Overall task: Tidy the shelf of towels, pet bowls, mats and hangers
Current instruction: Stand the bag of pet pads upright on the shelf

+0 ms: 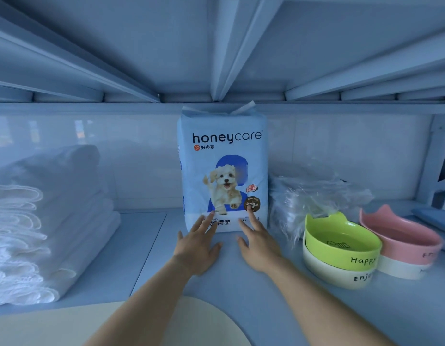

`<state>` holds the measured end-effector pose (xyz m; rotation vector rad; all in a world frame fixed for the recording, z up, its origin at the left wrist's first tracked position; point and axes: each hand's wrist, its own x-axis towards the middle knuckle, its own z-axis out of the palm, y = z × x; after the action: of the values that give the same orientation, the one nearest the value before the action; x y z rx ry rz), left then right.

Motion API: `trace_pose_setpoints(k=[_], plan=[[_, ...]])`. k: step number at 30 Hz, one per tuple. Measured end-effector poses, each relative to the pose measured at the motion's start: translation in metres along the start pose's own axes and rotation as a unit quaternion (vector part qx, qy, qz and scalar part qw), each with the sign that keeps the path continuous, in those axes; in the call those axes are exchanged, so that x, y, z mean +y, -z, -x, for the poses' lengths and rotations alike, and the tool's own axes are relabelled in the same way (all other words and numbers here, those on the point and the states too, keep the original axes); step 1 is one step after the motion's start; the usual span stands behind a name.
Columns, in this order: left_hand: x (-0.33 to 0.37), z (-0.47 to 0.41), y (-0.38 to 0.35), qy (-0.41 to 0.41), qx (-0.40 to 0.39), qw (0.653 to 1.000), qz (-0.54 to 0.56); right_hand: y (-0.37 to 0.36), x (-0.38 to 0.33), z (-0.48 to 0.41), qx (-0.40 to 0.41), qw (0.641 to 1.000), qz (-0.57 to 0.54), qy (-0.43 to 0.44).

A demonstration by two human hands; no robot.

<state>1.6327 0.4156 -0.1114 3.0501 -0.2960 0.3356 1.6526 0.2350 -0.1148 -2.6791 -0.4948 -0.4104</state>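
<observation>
A light-blue pack of pet pads (222, 156) with a puppy picture stands upright at the back middle of the shelf (151, 250). My left hand (197, 245) and my right hand (260, 242) are stretched out flat with fingers spread, their fingertips touching the pack's lower front. Neither hand holds anything. White folded towels (39, 228) are stacked at the left. At the right a green cat-ear bowl (341, 243) sits nested in a cream bowl (333, 274), and a pink bowl (401, 236) sits in a white one (401, 269).
A crinkled clear plastic bag (306, 196) lies between the pack and the bowls. A cream rounded mat (66, 325) lies at the shelf's front edge. The shelf above hangs low overhead (216, 58). A metal upright (433, 166) stands at the far right.
</observation>
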Motion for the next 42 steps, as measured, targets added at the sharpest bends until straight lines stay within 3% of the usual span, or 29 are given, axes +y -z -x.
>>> trace_pose_setpoints(k=[6,12,17,26,34,37,42], plan=[[-0.003,0.004,-0.003,0.022,0.066,0.997,0.042,-0.001,0.0,0.001,0.017,0.999,0.037,0.004],[-0.017,-0.01,0.009,0.028,-0.017,0.999,-0.043,0.014,0.01,-0.02,-0.095,0.985,0.141,0.013],[-0.011,-0.021,0.013,0.054,-0.05,0.997,-0.026,0.013,0.006,-0.026,-0.125,0.99,0.066,0.003],[-0.009,0.014,0.014,0.014,0.009,0.998,0.053,0.016,0.009,0.008,-0.087,0.996,0.001,0.011],[-0.012,0.065,0.02,0.015,-0.01,0.994,0.108,0.01,-0.007,0.037,-0.049,0.993,-0.043,0.095],[-0.01,0.083,0.014,0.045,0.04,0.983,0.171,0.007,-0.008,0.042,-0.055,0.99,-0.046,0.122],[0.004,0.092,0.023,0.056,0.094,0.992,0.055,0.011,-0.007,0.044,-0.046,0.987,-0.069,0.138]])
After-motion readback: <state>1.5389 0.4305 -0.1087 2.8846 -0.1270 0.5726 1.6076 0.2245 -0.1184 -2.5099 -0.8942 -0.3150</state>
